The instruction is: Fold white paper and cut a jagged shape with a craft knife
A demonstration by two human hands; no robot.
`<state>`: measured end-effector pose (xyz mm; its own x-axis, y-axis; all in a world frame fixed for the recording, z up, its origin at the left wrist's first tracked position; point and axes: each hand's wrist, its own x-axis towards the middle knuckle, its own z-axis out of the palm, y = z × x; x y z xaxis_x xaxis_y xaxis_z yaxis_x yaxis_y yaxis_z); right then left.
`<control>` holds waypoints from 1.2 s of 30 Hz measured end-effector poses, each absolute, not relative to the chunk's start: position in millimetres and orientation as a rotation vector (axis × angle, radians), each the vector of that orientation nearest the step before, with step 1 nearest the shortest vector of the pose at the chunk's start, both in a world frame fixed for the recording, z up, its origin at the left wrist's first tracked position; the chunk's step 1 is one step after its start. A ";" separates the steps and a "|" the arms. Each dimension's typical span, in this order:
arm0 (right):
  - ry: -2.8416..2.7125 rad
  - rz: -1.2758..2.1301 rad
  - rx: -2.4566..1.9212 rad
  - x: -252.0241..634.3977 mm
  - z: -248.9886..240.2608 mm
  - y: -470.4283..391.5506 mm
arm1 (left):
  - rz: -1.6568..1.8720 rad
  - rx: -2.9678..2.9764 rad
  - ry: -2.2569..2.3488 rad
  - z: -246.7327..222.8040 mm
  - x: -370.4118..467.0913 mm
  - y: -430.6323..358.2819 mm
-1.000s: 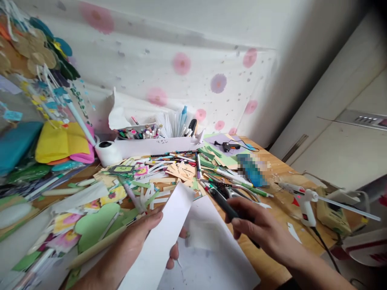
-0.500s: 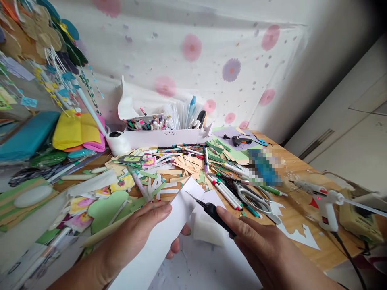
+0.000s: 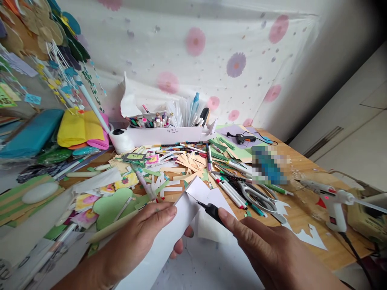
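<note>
A long white folded paper strip slants up from the bottom edge, and my left hand is closed around it, thumb on the near face and fingertips showing at its right side. My right hand grips a black-handled cutting tool with a thin pointed blade; whether it is scissors or a knife I cannot tell. The blade lies at the strip's upper end, across a line below the end flap. Beneath the tool lie a white sheet and a pale block.
Paper strips and markers cover the table's middle. Large scissors lie to the right, before a white glue gun with a cord. A marker box stands behind; a green paper cutout lies left.
The whole view has shifted slightly. The blade has moved a little further along the strip's upper end, and the end flap now stands out more from the strip.
</note>
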<state>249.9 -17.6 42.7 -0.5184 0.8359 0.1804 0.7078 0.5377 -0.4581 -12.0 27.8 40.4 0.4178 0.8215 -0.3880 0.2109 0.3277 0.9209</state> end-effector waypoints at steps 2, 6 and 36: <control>-2.511 0.375 -1.267 250.0 41.6 -18.5 | 0.534 1.181 1.114 39.3 -12.7 26.5; -2.573 0.292 -1.301 252.0 40.4 -20.4 | 0.571 1.132 1.108 36.5 -15.1 25.8; -1.564 1.604 -1.001 211.3 36.9 31.1 | 0.255 0.907 0.738 26.3 -1.3 19.5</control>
